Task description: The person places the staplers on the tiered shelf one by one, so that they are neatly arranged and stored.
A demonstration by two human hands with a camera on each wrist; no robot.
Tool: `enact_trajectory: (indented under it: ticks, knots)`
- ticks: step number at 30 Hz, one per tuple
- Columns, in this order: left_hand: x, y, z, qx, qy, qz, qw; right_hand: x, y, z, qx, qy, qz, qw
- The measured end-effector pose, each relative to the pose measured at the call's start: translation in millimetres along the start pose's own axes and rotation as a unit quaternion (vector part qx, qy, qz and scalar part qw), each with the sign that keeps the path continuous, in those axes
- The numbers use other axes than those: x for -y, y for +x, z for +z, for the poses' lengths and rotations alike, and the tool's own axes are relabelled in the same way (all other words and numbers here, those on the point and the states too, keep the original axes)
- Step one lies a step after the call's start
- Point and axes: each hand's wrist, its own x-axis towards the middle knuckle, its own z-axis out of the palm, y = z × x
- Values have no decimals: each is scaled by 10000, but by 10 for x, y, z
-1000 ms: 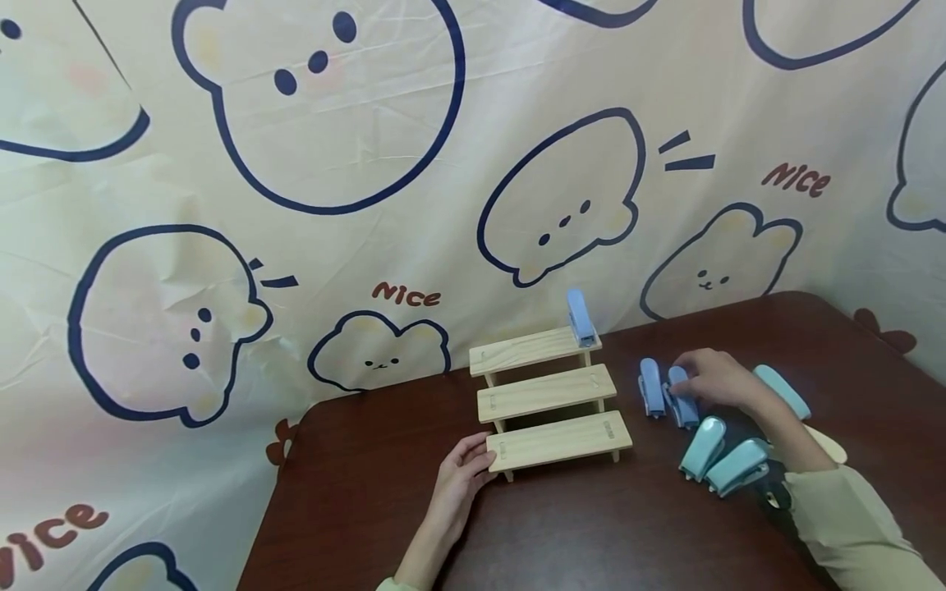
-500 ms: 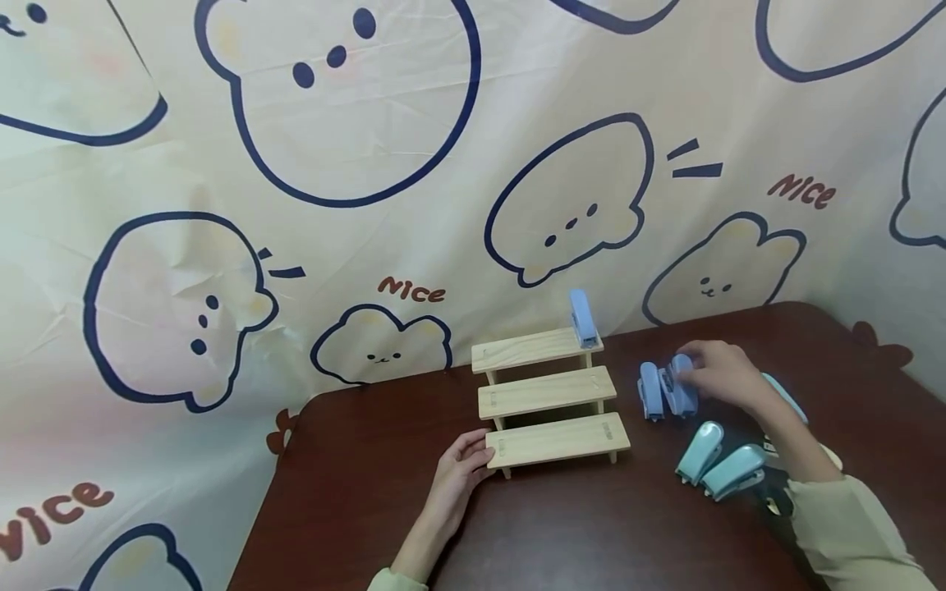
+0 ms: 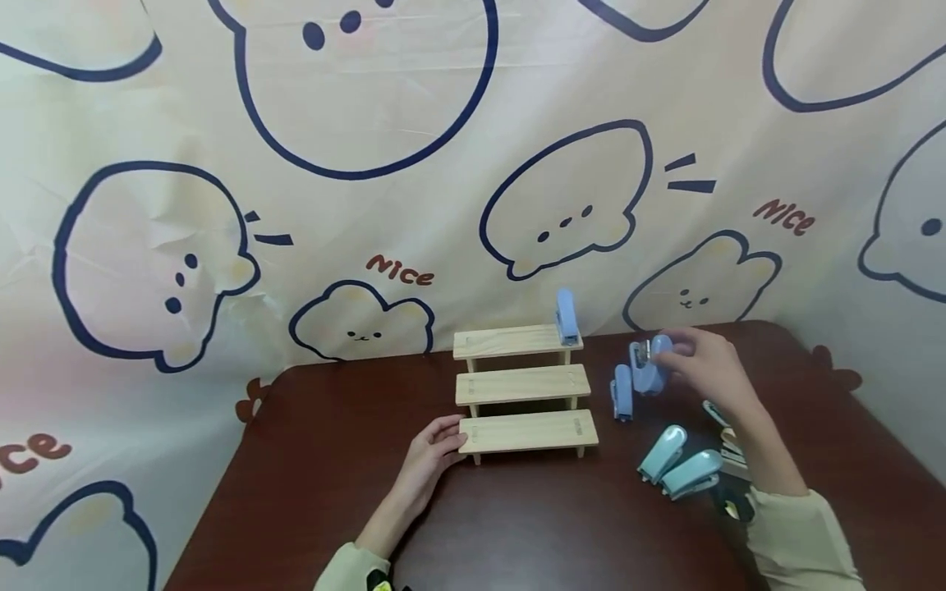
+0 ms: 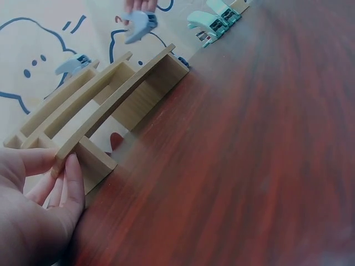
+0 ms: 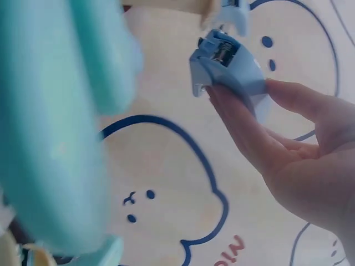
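Observation:
A three-tier wooden stand (image 3: 528, 432) sits on the dark table. My left hand (image 3: 424, 461) grips the left end of its lowest shelf, thumb above and fingers below, as the left wrist view shows. My right hand (image 3: 708, 369) holds a light blue stapler (image 3: 649, 376) off the table, pinched between thumb and fingers; in the right wrist view its metal spring part faces away from the palm. Another blue stapler (image 3: 566, 317) stands at the right end of the top shelf. A further blue stapler (image 3: 622, 394) rests on the table right of the stand.
Two teal staplers (image 3: 692, 474) lie on the table, nearer than the blue ones. Beside the right forearm are a partly hidden teal item (image 3: 714, 412), a cream item (image 3: 732, 454) and a small dark object (image 3: 735, 503). A printed cloth (image 3: 414, 213) hangs behind the table.
My right hand has picked up the blue stapler from beside the other one, lifted it and tilted it. My left hand stays on the stand. The head view has shifted slightly.

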Motion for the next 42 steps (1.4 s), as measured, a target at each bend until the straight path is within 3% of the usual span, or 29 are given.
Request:
enact_trajectory:
  ticks: [4,10,21,28,35,42]
  knots:
    - [-49,-36,-142,-93,161,-40,9998,169,-15,136,-125,701,17,9975]
    - [-132,-17,-257,-29,366,-72,9993,347,-63,248,-382,1659,-16,9854]
    - [-244,-30,-390,-44,665,-214,9975,799,-4,409,-222,2207,-298,9746]
    - [-142,-33,-243,219,495,-223,9983,1019,177,405,-28,1977,-252,9799]
    - [-39,7,-79,131,108,-28,9999,1180,434,509,12,1809,-134,9834]
    - [-16,42,-33,114,57,52,9999,1261,582,614,24,1837,-266,9826]
